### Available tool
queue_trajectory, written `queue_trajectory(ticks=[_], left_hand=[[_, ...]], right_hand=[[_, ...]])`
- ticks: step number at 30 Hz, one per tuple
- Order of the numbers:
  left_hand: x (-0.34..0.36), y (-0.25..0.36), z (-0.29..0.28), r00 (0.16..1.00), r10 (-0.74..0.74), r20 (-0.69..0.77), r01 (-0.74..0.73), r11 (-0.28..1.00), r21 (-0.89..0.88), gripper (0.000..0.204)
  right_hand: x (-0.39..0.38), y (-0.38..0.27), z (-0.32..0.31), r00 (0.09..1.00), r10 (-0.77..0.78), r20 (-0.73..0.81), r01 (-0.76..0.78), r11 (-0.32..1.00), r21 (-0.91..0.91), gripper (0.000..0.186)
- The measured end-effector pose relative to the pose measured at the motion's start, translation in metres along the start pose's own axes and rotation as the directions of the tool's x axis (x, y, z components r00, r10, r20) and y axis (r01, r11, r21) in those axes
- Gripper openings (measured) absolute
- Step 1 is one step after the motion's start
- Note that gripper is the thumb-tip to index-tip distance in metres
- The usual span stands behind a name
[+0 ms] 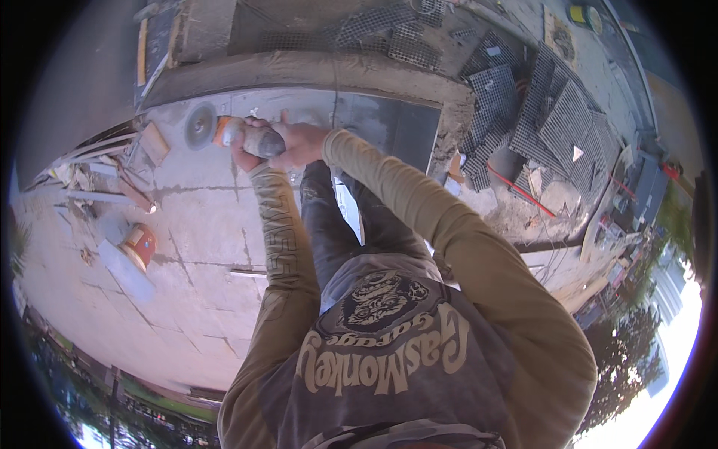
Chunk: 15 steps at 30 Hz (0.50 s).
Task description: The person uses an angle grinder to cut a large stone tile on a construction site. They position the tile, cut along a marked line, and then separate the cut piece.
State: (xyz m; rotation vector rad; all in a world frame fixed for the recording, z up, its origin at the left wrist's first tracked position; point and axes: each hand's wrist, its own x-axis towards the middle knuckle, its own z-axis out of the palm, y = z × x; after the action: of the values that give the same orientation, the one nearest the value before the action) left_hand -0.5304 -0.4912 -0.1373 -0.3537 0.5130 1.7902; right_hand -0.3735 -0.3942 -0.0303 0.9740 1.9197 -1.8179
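**Angle grinder (pixel 263 141) gripped above pale paving (pixel 202 299)**

Its front is clasped by the left hand (pixel 243 156), its rear body by the right hand (pixel 303 144). The grey disc (pixel 200 126) is turned leftward; dark mesh panels (pixel 493 93) are heaped at the right.

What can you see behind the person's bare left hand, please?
An orange handheld power tool with a round grey disc shows past the left hand; whatever part its grip covers cannot be seen.
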Motion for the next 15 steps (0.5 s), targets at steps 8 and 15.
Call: queue_trajectory(ticks=[8,15], left_hand=[[0.030,0.010,0.012,0.990,0.010,-0.144,-0.023,0.996,-0.088,0.025],[0.059,-0.002,0.006,0.961,0.106,-0.254,-0.109,0.994,0.005,0.026]], right_hand=[[-0.053,0.153,-0.131,0.959,-0.141,-0.247,-0.076,0.711,-0.699,0.023],[-0.151,0.241,-0.256,0.789,-0.268,-0.554,-0.399,0.462,-0.792,0.037]])
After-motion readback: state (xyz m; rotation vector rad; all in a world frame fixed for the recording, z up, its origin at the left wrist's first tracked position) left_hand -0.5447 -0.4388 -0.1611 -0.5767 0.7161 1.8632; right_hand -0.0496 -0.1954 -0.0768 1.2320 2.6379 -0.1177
